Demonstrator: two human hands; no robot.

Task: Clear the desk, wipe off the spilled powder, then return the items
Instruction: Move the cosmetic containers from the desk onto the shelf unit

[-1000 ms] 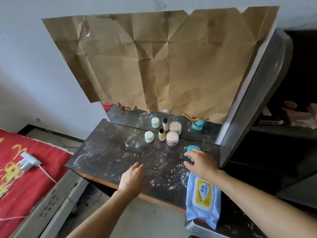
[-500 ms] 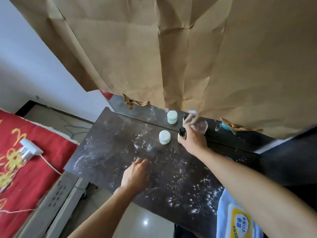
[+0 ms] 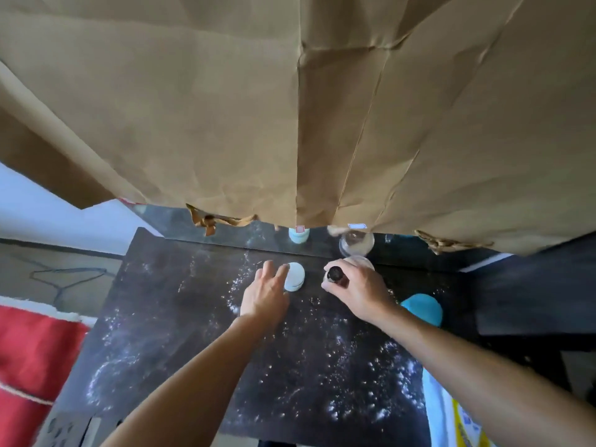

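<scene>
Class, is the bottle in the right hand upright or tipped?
Upright: the bottle shows its black cap from above; the right hand grips its body.

jar [image 3: 295, 276] left of bottle [image 3: 335, 275] on desk [image 3: 180, 304], wipes pack [image 3: 451, 417] front right

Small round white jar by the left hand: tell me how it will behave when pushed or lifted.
The small round white jar looks squat, so pushed it would likely slide, not tip. White spilled powder around it may make it slippery. It is smaller than the left hand, so probably light.
</scene>
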